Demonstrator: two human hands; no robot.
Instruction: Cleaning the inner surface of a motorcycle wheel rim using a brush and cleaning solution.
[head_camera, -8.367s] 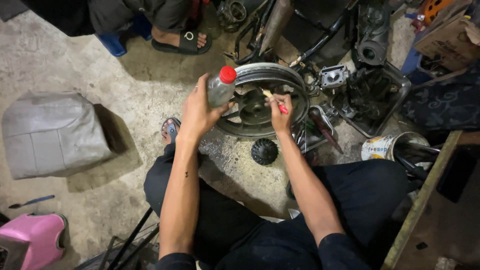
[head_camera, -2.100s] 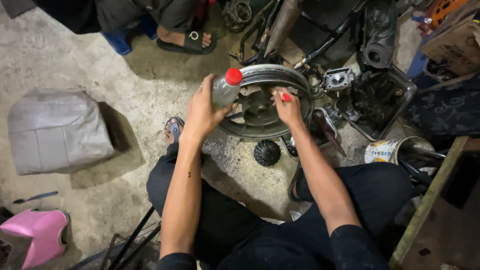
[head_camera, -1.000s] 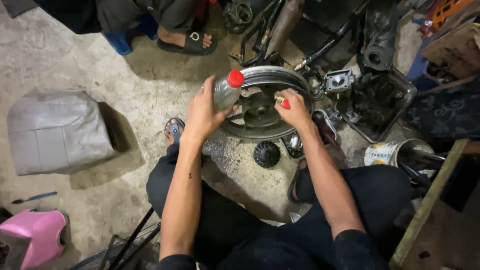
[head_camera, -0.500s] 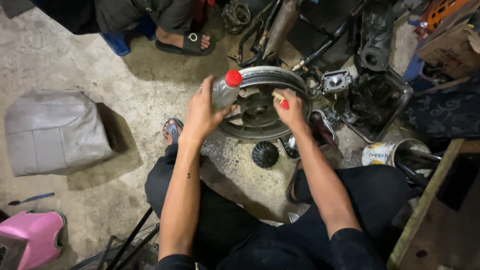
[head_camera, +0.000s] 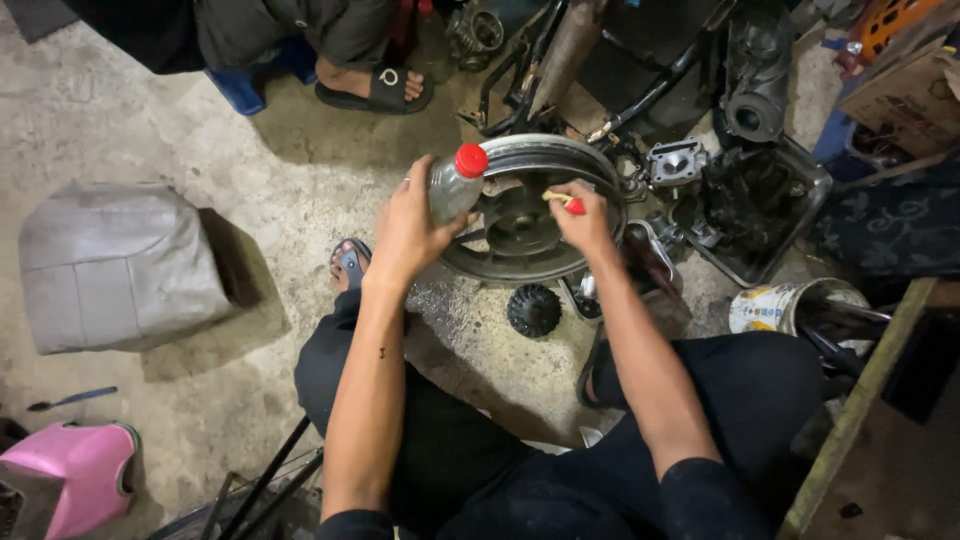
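Note:
My left hand (head_camera: 405, 230) grips a grey plastic bottle with a red cap (head_camera: 454, 184), held upright at the left edge of a round metal wheel hub (head_camera: 520, 215) lying on the concrete floor. My right hand (head_camera: 583, 222) rests over the right side of the hub and holds a small red-handled brush (head_camera: 566, 202), its pale tip pointing left over the hub. A black toothed gear (head_camera: 533, 309) lies on the floor just below the hub, between my knees.
A grey seat cushion (head_camera: 115, 265) lies at the left, a pink plastic cover (head_camera: 65, 478) at the bottom left. Engine parts (head_camera: 745, 190) and a tin can (head_camera: 775, 307) crowd the right. Another person's sandalled foot (head_camera: 372, 88) is at the top.
Both hands stay at the hub; the bottle remains upright in my left hand. My right hand with the brush has shifted slightly over the hub's right side.

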